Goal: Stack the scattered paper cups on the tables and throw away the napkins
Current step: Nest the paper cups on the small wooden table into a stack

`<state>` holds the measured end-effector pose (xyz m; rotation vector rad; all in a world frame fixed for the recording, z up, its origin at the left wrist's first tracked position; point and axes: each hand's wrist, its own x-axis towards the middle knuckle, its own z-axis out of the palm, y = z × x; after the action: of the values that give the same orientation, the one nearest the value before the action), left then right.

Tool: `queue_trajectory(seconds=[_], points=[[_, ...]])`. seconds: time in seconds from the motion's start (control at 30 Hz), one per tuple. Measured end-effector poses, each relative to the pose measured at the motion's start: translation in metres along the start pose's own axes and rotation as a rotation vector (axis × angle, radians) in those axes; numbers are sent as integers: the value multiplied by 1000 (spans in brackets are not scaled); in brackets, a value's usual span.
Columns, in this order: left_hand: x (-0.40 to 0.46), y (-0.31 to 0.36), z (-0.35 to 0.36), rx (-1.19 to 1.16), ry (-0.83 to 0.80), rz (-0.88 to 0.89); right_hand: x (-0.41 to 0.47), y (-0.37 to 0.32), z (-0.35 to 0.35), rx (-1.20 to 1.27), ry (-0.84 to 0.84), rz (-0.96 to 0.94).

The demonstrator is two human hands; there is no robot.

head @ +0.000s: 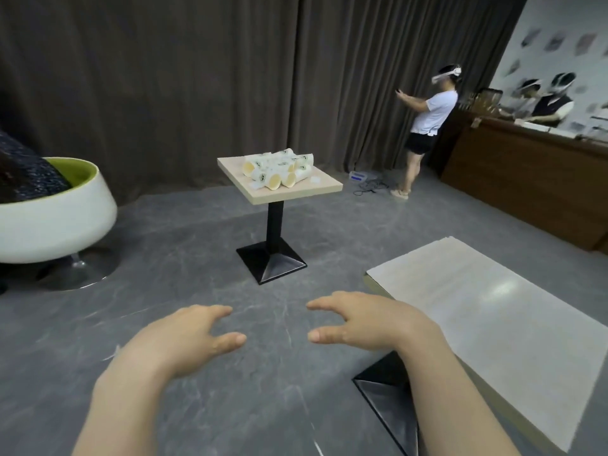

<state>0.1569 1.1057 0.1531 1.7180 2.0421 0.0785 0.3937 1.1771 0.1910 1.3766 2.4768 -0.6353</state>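
Several white paper cups (pixel 278 169) with green logos lie on their sides in a heap on a small square pedestal table (pixel 324 187) in mid-room. Small white napkins (pixel 315 180) lie beside the heap on that tabletop. My left hand (pixel 194 334) and my right hand (pixel 362 319) hover over the grey floor in the foreground, palms down, fingers relaxed and holding nothing. Both are well short of the cups.
A second pale tabletop (pixel 487 311) stands close at my right on a black base (pixel 388 390). A white and green tub chair (pixel 56 212) sits at left. A person in a headset (pixel 427 126) stands by the dark curtain; a wooden counter (pixel 526 179) with people is at right.
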Motion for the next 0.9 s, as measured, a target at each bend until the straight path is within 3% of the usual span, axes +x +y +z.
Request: queue_trajectory(seconds=[0.37,0.77,0.9], points=[[160,-21,-36,-4,-91,-22,144,38,-43,40,-21,-19],[354,-97,-144,66,-131,32,344,4,-137,37,25,60],[404,-116,-162,64,-176,60,398,3,-148,43,-37,95]])
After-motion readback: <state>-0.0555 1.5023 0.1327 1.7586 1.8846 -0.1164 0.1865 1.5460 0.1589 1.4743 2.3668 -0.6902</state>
